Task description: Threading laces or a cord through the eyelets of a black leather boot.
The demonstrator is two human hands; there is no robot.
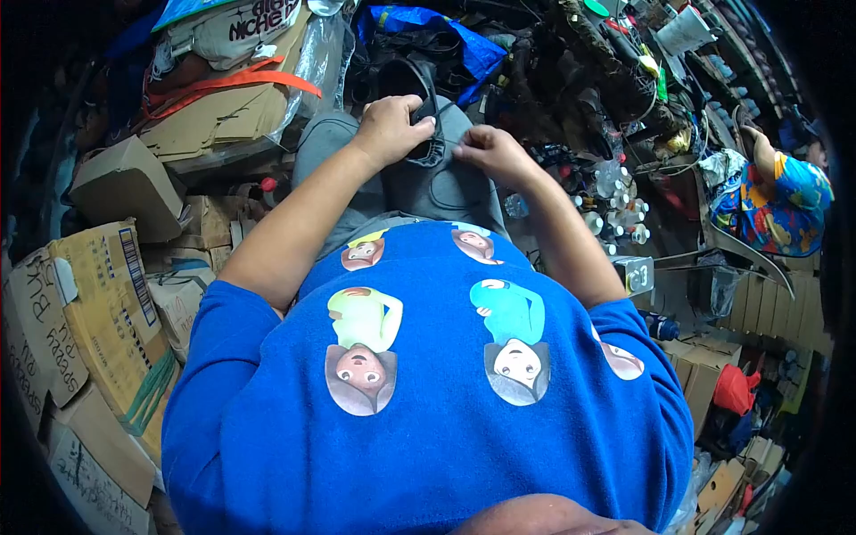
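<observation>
On lap, black shoe (419, 107), long axis pointing away; left hand (389, 127) clamped round its heel, right hand (489, 150) just beside, pinching, apparently on thread.

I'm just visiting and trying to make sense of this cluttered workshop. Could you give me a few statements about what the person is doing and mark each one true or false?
1. Both hands are at a dark shoe on the lap. True: the left hand grips it and the right hand pinches beside it.
2. The person wears a red top. False: the top is blue with cartoon figures.
3. Cardboard boxes are stacked on the person's left. True.
4. Nobody else is in view. False: another person in a colourful shirt sits at the right.
</observation>
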